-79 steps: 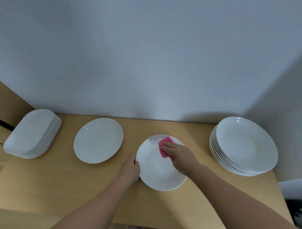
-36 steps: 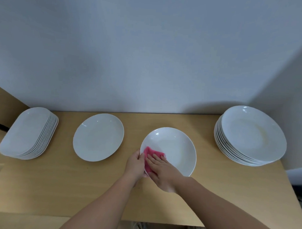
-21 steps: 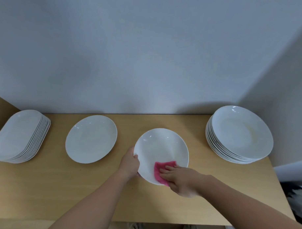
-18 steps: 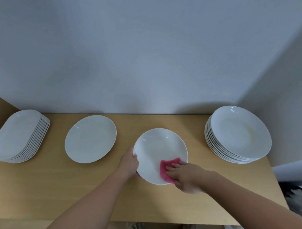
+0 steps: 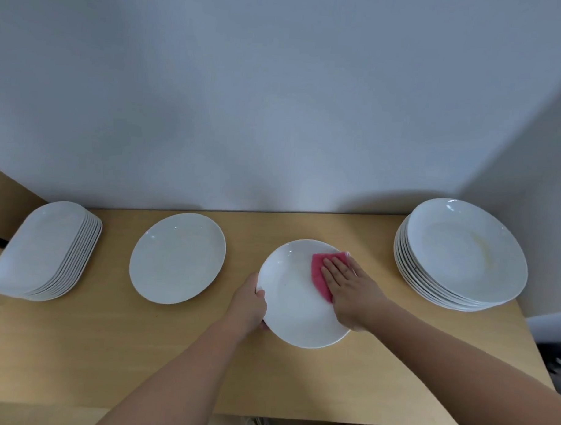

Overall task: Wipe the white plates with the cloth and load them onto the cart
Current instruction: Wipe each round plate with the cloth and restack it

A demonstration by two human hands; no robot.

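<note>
Cloth [image 5: 318, 274] swept from plate [image 5: 288, 304] near edge to far right; right hand [image 5: 349, 288] fingers flat, together, pressing it; left hand [image 5: 250, 303] clamps rim. Wipe likely nearly done.

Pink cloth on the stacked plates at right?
No, the right hand presses the pink cloth on the single plate gripped by the left hand.

Pink cloth [image 5: 318, 274] lies flat on white plate [image 5: 288, 308].

Cloth [image 5: 319, 275] half under right hand [image 5: 349, 289]
</note>
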